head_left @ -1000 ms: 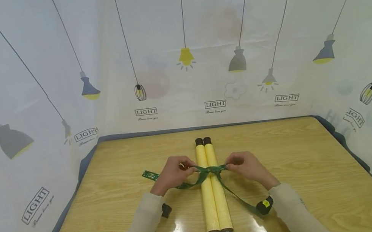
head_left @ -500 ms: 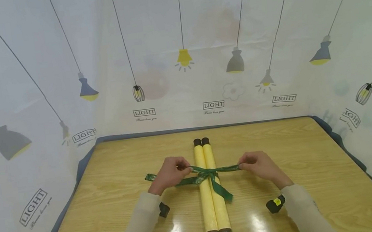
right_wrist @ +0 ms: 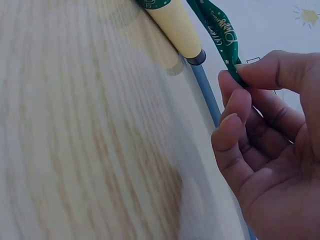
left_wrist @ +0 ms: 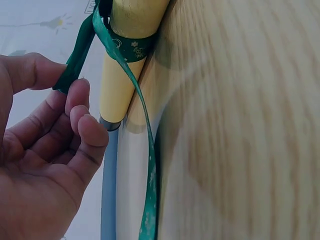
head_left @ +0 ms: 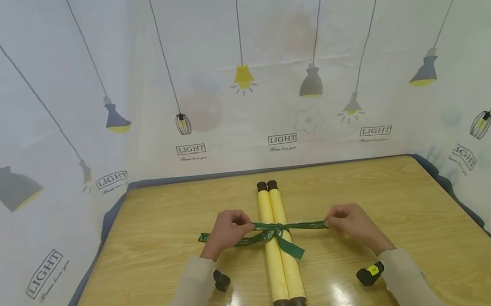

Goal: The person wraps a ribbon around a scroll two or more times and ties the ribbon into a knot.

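Observation:
Two pale yellow tubes with dark end caps lie side by side, pointing away from me. A printed green ribbon is wrapped round them and knotted on top near the middle. My left hand pinches a part of the ribbon between thumb and forefinger, just left of the tubes. Farther out on the right, my right hand pinches another part, drawn out in a nearly straight line. One loose tail hangs over the right tube. Another runs left beneath my left hand, seen trailing down to the wood in the left wrist view.
The wood-grain table has a blue edge and is bordered by a pale wall covering printed with lamps. A black wrist device with a yellow mark sits under the right wrist, another dark one under the left.
My right hand has moved right, pulling its ribbon part out long and taut. The long tail on the right has become a short end lying over the right tube. My left hand stayed nearly still.

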A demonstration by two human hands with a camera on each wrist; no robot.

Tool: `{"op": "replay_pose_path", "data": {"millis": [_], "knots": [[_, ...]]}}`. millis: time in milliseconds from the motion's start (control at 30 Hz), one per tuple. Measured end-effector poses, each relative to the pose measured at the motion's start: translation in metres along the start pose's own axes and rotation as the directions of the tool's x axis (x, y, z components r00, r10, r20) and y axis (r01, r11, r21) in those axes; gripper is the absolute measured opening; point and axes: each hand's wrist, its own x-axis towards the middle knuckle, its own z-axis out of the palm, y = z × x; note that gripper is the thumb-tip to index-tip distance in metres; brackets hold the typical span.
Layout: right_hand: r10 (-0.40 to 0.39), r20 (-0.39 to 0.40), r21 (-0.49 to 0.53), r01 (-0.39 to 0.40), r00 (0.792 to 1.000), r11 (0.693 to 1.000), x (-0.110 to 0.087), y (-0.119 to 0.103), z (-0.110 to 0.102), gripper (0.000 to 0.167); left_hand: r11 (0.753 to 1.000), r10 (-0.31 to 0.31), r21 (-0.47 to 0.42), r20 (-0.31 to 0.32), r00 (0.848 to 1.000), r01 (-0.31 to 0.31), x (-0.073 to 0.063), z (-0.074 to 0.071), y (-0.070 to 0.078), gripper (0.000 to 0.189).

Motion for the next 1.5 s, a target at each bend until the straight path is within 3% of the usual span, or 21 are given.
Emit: {"op": "replay_pose_path", "data": {"millis": [300, 600, 733, 933, 1133, 1333, 1500], "knots": [[0.026, 0.011, 0.042, -0.026, 1.000, 0.999, -0.003, 0.003, -0.004, 0.013, 0.999, -0.023, -0.031, 0.016, 1.000, 0.023, -0.003, 0.000, -0.001, 0.010], [0.033, 0.070, 0.060, -0.037, 0.997, 0.998, -0.003, 0.002, -0.013, 0.020, 1.000, -0.011, -0.026, 0.105, 0.994, 0.014, 0.005, -0.004, -0.004, 0.009], [0.048, 0.104, 0.085, -0.057, 0.993, 0.995, 0.000, 0.003, -0.010, 0.027, 0.999, -0.024, -0.037, 0.075, 0.997, 0.027, 0.011, -0.003, -0.003, 0.010], [0.083, 0.079, 0.122, -0.093, 0.993, 0.988, 0.001, 0.005, -0.001, 0.033, 0.997, -0.043, -0.060, 0.077, 0.996, 0.048, 0.015, -0.003, -0.002, 0.020], [0.096, 0.059, 0.168, -0.105, 0.994, 0.980, 0.001, 0.006, -0.002, 0.043, 0.996, -0.054, -0.071, 0.069, 0.996, 0.059, 0.011, -0.008, -0.003, 0.032], [0.113, 0.065, 0.152, -0.122, 0.992, 0.981, -0.005, 0.004, -0.005, 0.051, 0.997, -0.046, -0.063, 0.031, 0.998, 0.048, 0.007, -0.015, -0.008, 0.035], [0.114, 0.058, 0.131, -0.121, 0.992, 0.984, -0.011, 0.006, -0.007, 0.058, 0.997, -0.076, -0.035, -0.011, 0.997, 0.075, 0.001, -0.022, -0.012, 0.036]]}}
